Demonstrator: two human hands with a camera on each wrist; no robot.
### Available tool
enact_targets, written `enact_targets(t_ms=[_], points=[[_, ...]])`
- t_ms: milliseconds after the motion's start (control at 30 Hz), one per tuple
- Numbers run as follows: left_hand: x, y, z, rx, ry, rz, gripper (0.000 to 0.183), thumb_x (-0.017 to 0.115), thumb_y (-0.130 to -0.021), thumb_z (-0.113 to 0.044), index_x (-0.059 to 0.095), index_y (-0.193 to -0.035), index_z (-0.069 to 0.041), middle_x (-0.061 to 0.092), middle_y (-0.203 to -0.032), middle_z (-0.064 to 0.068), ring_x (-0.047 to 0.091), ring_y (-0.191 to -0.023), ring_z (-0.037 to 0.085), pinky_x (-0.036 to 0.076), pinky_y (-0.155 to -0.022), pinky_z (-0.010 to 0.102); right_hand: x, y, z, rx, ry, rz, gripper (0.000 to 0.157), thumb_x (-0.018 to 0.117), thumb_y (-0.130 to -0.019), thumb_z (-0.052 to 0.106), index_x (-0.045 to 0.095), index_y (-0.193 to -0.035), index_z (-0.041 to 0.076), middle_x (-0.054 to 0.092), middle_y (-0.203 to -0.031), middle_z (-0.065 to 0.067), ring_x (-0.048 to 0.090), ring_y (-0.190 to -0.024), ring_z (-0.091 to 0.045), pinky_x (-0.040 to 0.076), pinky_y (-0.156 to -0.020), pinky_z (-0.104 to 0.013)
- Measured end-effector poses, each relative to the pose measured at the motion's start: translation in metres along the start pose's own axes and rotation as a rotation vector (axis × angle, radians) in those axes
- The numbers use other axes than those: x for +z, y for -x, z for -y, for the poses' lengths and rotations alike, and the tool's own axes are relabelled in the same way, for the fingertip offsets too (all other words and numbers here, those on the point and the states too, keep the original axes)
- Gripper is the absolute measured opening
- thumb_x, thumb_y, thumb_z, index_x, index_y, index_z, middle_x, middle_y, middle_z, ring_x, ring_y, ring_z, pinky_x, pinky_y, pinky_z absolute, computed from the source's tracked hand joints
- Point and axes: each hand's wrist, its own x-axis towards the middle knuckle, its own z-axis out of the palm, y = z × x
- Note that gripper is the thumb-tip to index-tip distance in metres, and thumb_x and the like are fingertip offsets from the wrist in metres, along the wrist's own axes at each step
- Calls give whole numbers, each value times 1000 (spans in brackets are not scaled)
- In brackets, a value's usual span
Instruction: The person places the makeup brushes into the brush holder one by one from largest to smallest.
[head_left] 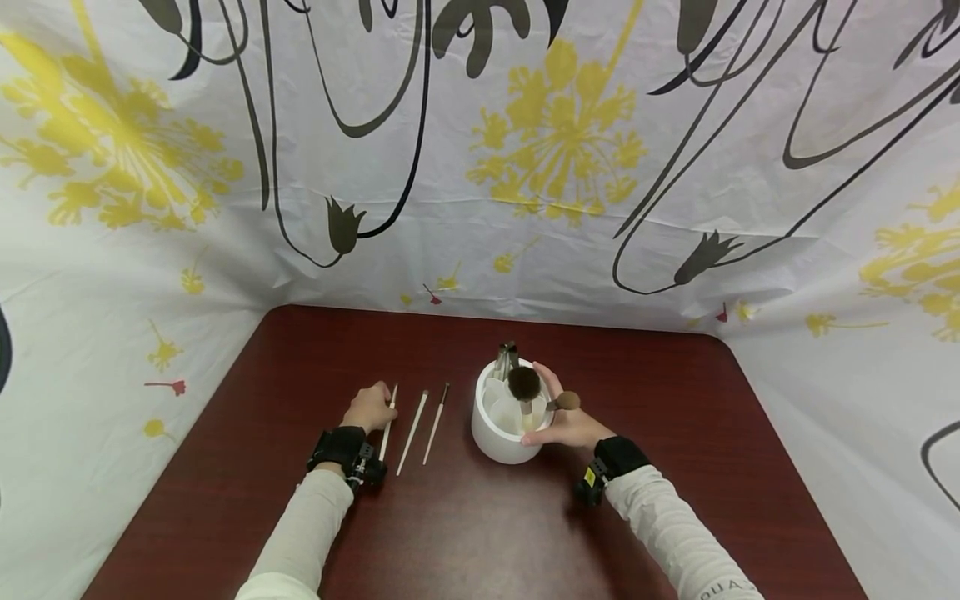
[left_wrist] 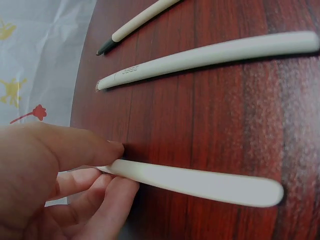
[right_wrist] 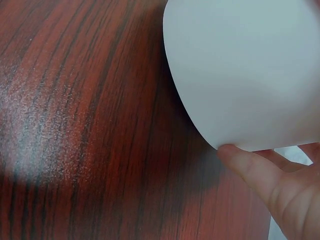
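My left hand [head_left: 369, 408] pinches a slim white-handled makeup brush [left_wrist: 210, 186] near its far end, thumb on one side and fingers on the other; the fingers hide its tip. Just right of it on the table lie two more thin brushes, a white-handled one [head_left: 412, 435] and one with a dark ferrule [head_left: 436, 423]. With my right hand [head_left: 572, 427] I grip the right side of a round white brush holder [head_left: 504, 450], which has inner compartments. A dark fluffy brush [head_left: 524, 384] and a tan-headed brush [head_left: 567, 401] stand in it, along with metallic items [head_left: 507, 357] at the back.
The dark red wood-grain table [head_left: 480, 533] has rounded far corners. Behind and beside it hangs a white cloth [head_left: 465, 225] printed with yellow and grey flowers. Both wrists carry black strapped devices.
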Motion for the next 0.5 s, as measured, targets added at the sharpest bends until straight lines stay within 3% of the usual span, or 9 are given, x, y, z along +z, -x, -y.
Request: enact_targets(t_ms=[100, 167, 333, 500], points=[[0, 0, -1, 5, 3, 0, 25, 61, -83, -9, 48, -102, 2, 56, -75, 11, 57, -61, 17, 43, -52, 28, 0, 0, 0, 0, 3, -1, 114, 80, -64, 4, 1, -144, 24, 11, -148, -9, 14, -133, -24, 18, -102, -39], [0, 0, -2, 6, 3, -1, 24, 61, -83, -9, 48, -101, 2, 55, -75, 11, 57, -61, 18, 43, -52, 28, 0, 0, 0, -2, 8, -1, 114, 80, -64, 4, 1, -144, 25, 12, -148, -9, 15, -133, -24, 19, -102, -41], [1, -1, -2, 0, 0, -4, 24, 62, -83, -11, 48, -99, 1, 55, -74, 10, 55, -61, 18, 40, -53, 28, -2, 1, -2, -5, 2, 4, 113, 80, -65, 4, 1, -144, 24, 13, -147, -8, 15, -132, -23, 22, -101, -26], [1, -1, -3, 8, -6, -18, 25, 62, -82, -12, 48, -97, 1, 55, -75, 10, 54, -61, 19, 40, -53, 28, -3, 0, -3, -17, -17, 14, 113, 79, -65, 5, -1, -144, 15, 11, -148, -8, 17, -131, -16, 23, -97, -17]])
